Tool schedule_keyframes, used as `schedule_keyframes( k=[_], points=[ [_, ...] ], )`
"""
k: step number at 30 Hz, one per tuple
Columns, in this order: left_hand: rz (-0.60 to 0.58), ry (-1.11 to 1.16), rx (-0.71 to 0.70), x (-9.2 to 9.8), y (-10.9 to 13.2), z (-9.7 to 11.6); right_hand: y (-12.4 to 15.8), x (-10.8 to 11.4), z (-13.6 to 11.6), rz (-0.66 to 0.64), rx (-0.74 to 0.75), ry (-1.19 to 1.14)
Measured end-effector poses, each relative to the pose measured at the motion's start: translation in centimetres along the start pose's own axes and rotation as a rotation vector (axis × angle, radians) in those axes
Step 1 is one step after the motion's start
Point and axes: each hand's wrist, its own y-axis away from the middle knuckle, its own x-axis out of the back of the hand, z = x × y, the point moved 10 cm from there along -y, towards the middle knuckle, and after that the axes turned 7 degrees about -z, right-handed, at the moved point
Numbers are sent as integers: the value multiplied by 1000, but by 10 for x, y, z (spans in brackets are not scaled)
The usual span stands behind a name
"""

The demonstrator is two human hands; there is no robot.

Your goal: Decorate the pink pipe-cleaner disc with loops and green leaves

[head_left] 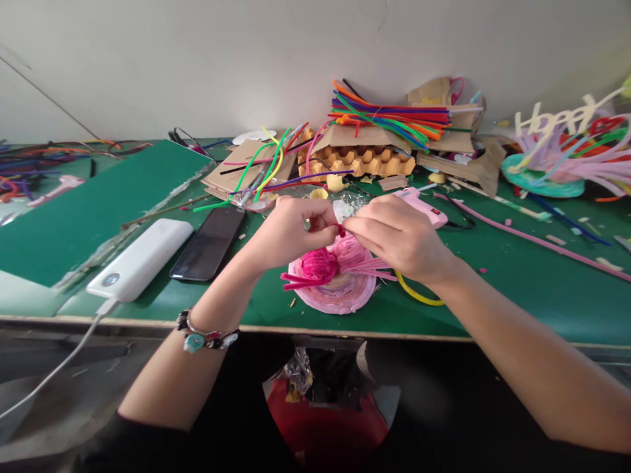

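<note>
My left hand [300,230] and my right hand [394,233] meet over the middle of the table. Between their pinched fingertips is a small dark red pipe cleaner [341,230], mostly hidden by the fingers. Right below lies a round, coiled pink base [340,301]. On it sit a hot pink wound ball [319,264] and a paler pink wound bundle [351,252], with straight pink stems sticking out to both sides. A pink glue gun [424,209] lies just behind my right hand, and a yellow pipe cleaner [417,293] curves out below it.
To the left are a white power bank [142,259] with a cable and a black phone [210,244]. Behind stand an egg carton [365,161] and a bundle of coloured pipe cleaners [389,117]. A finished-looking pipe cleaner bouquet [547,177] is far right. Scraps litter the green table [513,295].
</note>
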Motion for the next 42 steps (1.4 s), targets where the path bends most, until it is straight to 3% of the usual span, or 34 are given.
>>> schedule_keyframes(
  k=[10, 22, 35, 42],
  points=[
    [-11, 28, 9, -1, 0, -2, 3, 4, -9, 59, 92, 110],
    [63, -91, 82, 8, 4, -9, 4, -5, 28, 33, -253, -272],
    [43, -162, 92, 10, 7, -2, 4, -11, 36, -20, -347, -426],
    [53, -85, 128, 8, 6, -5, 4, -11, 37, -5, -350, -497]
  ],
)
